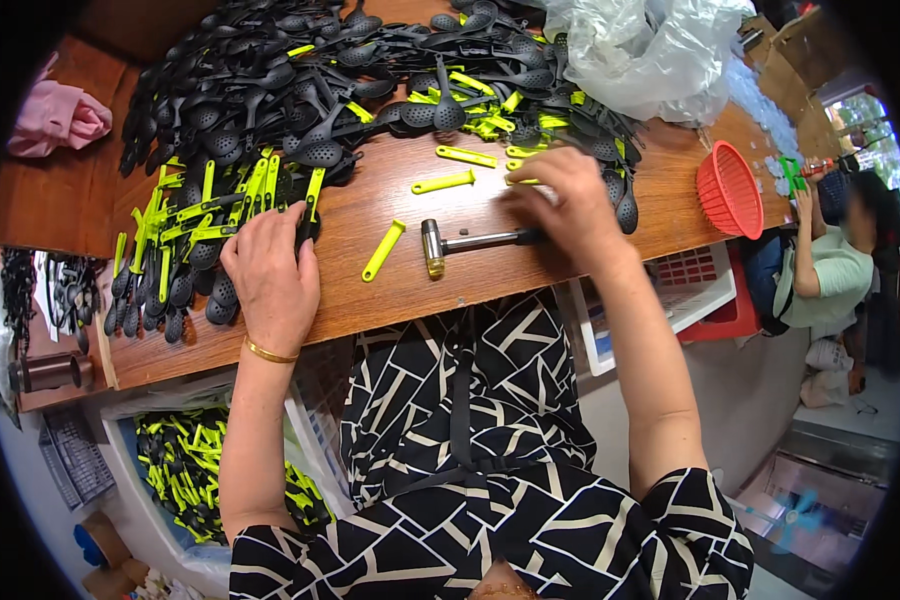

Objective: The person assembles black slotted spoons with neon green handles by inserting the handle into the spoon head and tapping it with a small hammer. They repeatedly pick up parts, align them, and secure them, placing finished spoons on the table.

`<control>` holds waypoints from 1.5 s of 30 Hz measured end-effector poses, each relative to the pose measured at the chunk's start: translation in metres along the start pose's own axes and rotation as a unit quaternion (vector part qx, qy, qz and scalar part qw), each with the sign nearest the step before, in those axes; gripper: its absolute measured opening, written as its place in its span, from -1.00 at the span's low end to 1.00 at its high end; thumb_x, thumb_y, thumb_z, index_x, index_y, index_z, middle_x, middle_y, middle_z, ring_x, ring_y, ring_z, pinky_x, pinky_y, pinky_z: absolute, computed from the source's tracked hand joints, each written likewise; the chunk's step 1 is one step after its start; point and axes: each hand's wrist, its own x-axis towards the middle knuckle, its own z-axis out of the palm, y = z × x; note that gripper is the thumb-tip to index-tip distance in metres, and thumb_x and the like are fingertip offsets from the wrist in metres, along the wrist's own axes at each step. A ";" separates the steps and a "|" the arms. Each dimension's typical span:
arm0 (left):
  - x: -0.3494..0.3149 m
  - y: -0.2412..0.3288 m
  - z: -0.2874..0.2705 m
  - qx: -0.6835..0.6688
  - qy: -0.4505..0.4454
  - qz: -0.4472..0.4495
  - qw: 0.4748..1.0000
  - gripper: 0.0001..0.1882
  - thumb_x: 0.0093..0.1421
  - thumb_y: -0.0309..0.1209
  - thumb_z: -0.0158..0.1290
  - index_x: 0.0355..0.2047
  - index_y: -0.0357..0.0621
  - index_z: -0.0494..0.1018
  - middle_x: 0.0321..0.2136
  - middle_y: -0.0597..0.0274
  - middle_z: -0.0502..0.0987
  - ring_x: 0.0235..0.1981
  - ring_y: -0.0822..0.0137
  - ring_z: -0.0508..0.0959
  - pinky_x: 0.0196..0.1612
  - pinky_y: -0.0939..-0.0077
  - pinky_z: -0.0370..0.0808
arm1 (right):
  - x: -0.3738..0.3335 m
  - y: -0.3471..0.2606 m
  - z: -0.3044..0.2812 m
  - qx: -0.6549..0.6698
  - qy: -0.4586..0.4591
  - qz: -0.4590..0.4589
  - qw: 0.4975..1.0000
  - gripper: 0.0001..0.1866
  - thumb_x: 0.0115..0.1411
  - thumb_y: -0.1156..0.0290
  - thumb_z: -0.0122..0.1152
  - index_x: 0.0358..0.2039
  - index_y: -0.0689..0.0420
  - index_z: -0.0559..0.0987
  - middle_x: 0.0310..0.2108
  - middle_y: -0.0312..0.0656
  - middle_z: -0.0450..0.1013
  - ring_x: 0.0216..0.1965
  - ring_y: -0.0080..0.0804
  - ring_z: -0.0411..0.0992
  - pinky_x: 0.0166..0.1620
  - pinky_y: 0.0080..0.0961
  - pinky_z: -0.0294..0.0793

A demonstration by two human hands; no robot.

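Patterned black-and-cream garment (470,400) nearest the camera, two bare hands beyond it at a heap of black spoons (270,90)

The left hand (270,265) has its fingers loosely bent and thumb set apart, beside one lime-green-handled spoon (315,190); I cannot tell whether it grips that spoon. One gold-coloured bracelet (272,351) circles its wrist. The right hand (570,205) is blurred and curled over at least two lime-green handles, partly hidden by its fingers; whether it pinches one cannot be told.

Between the hands, one hammer (432,248) lies on the wooden table (500,275), its grip end running under the right hand. Three loose lime-green handles (383,250) lie near it. Any marking on them is too small to read.

Farther out, the perforated spoons overlap too thickly to count, many with lime-green handles. One clear plastic bag (650,60) covers part of the heap; one red basket (730,190) stands at right, one pink cloth (62,115) at left. Below the table, one crate (125,470) of green-handled pieces is partly hidden by the left forearm. At far right, a co-worker (835,275) holds something green, hard to make out.
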 end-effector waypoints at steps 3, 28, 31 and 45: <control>0.008 0.002 0.003 0.016 0.008 -0.001 1.000 -0.53 0.22 -0.37 0.29 0.15 -0.05 0.54 0.00 0.18 0.60 0.18 0.14 0.48 0.28 0.13 0.23 | -0.011 0.029 -0.011 -0.082 -0.040 0.018 0.996 -0.85 0.17 0.33 0.43 -0.25 0.03 0.70 -0.16 -0.27 0.62 -0.04 -0.22 0.51 -0.01 -0.21 0.43; -0.001 0.046 -0.017 -0.507 -0.124 -0.157 0.839 -0.70 0.39 -0.57 0.16 0.11 -0.33 0.51 -0.16 0.22 0.72 -0.21 0.56 0.66 -0.20 0.64 0.62 | 0.069 -0.103 0.006 0.157 -0.052 -0.136 0.977 -0.79 0.18 0.40 0.41 -0.14 -0.04 0.76 -0.23 -0.28 0.63 -0.11 -0.23 0.61 -0.06 -0.26 0.50; -0.001 0.047 -0.022 -0.510 -0.128 -0.155 0.836 -0.72 0.41 -0.57 0.14 0.11 -0.33 0.51 -0.16 0.23 0.71 -0.21 0.58 0.65 -0.23 0.64 0.62 | 0.069 -0.104 0.008 0.173 -0.052 -0.122 0.976 -0.80 0.17 0.40 0.42 -0.17 -0.03 0.77 -0.22 -0.25 0.63 -0.11 -0.23 0.61 -0.07 -0.26 0.52; -0.008 0.034 -0.024 -0.507 -0.163 -0.147 0.833 -0.84 0.43 -0.49 0.16 -0.04 -0.29 0.55 -0.30 0.30 0.68 -0.28 0.57 0.64 -0.20 0.66 0.56 | 0.062 -0.122 0.012 0.080 -0.042 -0.111 0.990 -0.51 0.13 0.26 0.52 0.10 -0.05 0.66 -0.30 -0.18 0.63 -0.26 -0.18 0.61 -0.15 -0.25 0.55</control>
